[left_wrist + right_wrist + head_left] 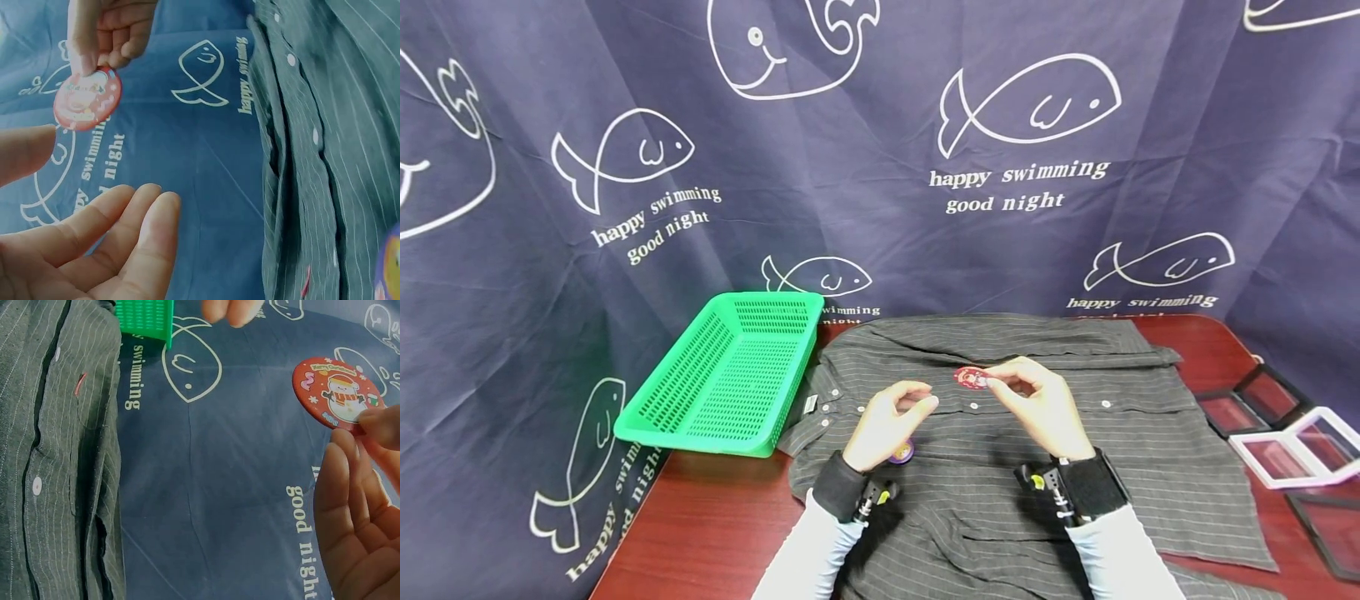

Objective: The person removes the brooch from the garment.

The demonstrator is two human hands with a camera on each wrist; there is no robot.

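Note:
My right hand (1041,400) pinches a round red badge (971,377) by its edge, between thumb and fingers, above a dark striped shirt (1000,492). A snowman and "Merry Christmas" lettering show on the badge (340,390) in the right wrist view. My left hand (886,423) is held over the shirt with fingers loosely bent and nothing in them; thumb and fingertips are apart in the left wrist view. Beside its wrist a round purple badge (902,452) lies on the shirt, partly hidden by the hand in the head view.
A green plastic basket (786,375) stands at the table's left. Several square frames, one of them white (1270,483), lie at the right edge. The reddish table (715,517) shows around the shirt. A blue fish-print curtain (880,183) hangs behind.

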